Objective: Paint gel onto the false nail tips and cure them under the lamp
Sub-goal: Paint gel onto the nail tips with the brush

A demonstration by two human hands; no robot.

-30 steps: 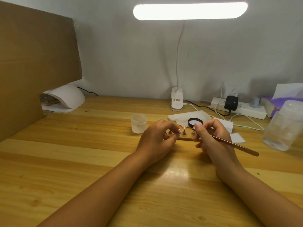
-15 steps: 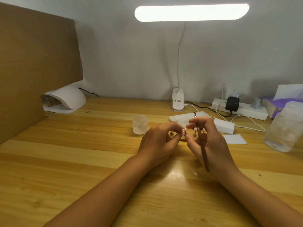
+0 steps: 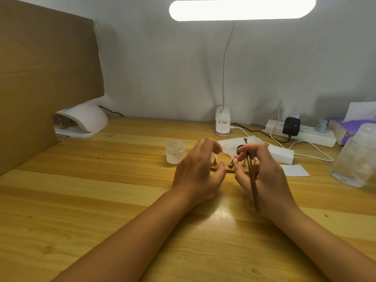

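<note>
Right hand (image 3: 268,176) grips brush (image 3: 253,184); left hand (image 3: 197,171) hangs loosely curled, empty. A slip could smear tips (image 3: 235,162) at twelve o'clock.

Grey wall (image 3: 162,68) seen behind wooden table (image 3: 81,200). Lit bar lamp (image 3: 242,9) mounted at 12 o'clock; cardboard panel (image 3: 40,78) stood at 10 o'clock.

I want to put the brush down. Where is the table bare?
Bare wood stretches from the jar left to the cure lamp, and across the near table left of the left hand. Behind and right of the right hand, holding the brush, it is crowded: white box, paper slip, power strip, bottle.
</note>
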